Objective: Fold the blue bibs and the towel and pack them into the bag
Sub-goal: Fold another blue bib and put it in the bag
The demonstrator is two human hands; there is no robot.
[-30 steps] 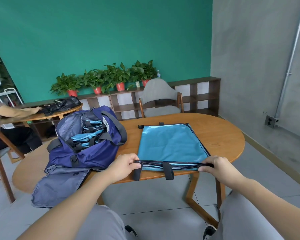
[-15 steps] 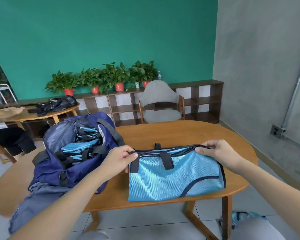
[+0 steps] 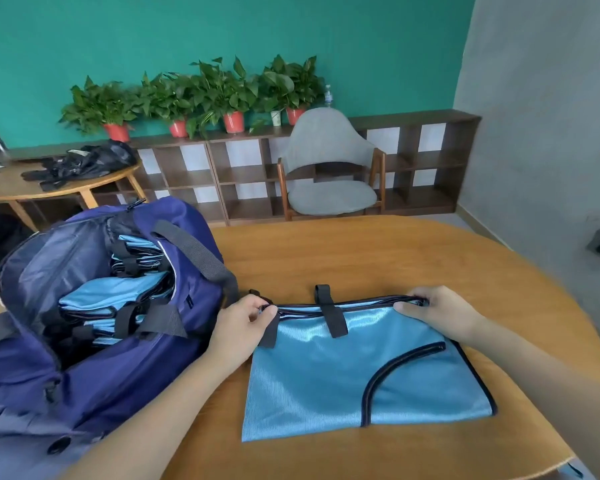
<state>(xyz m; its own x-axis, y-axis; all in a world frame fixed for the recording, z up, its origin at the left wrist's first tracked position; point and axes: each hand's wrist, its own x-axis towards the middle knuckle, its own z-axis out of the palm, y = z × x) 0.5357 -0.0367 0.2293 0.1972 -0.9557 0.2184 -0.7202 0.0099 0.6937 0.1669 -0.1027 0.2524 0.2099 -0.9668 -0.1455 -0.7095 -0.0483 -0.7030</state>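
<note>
Blue bib (image 3: pixel 343 379) lies folded flat on the wooden table (image 3: pixel 395 258), its near edge toward the person and its far, black-trimmed edge held at both corners: the left hand (image 3: pixel 246 323) pinches the far left corner between thumb and fingers, and the right hand (image 3: pixel 433 311) pinches the far right corner. Just left of the left hand stands the open navy bag (image 3: pixel 84 341), with more folded blue bibs (image 3: pixel 115 296) packed inside.
</note>
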